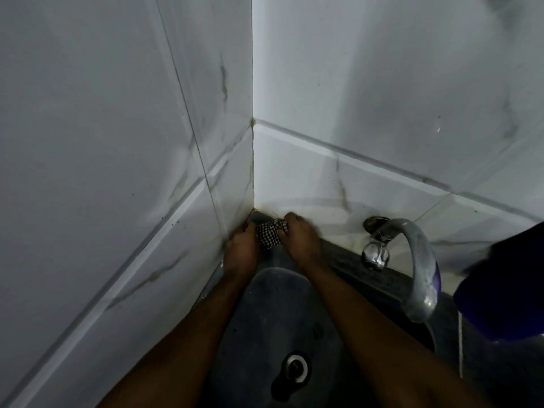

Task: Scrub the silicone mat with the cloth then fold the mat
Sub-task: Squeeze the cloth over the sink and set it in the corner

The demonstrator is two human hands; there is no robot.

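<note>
Both hands meet in the far corner behind the sink, where the two tiled walls join. Between them is a bunched black-and-white checked cloth (pixel 268 235). My left hand (pixel 241 250) grips its left side and my right hand (pixel 300 241) grips its right side. A dark grey strip (pixel 260 217) lies against the wall corner just beyond the cloth; I cannot tell whether it is the silicone mat. My forearms cross over the dark sink basin (pixel 270 313).
A curved metal tap (pixel 418 260) with a round knob (pixel 375 254) juts from the right wall over the basin. The drain (pixel 294 369) lies near the bottom. A dark blue object (pixel 506 284) sits at the right edge. White tiled walls close in on the left and behind.
</note>
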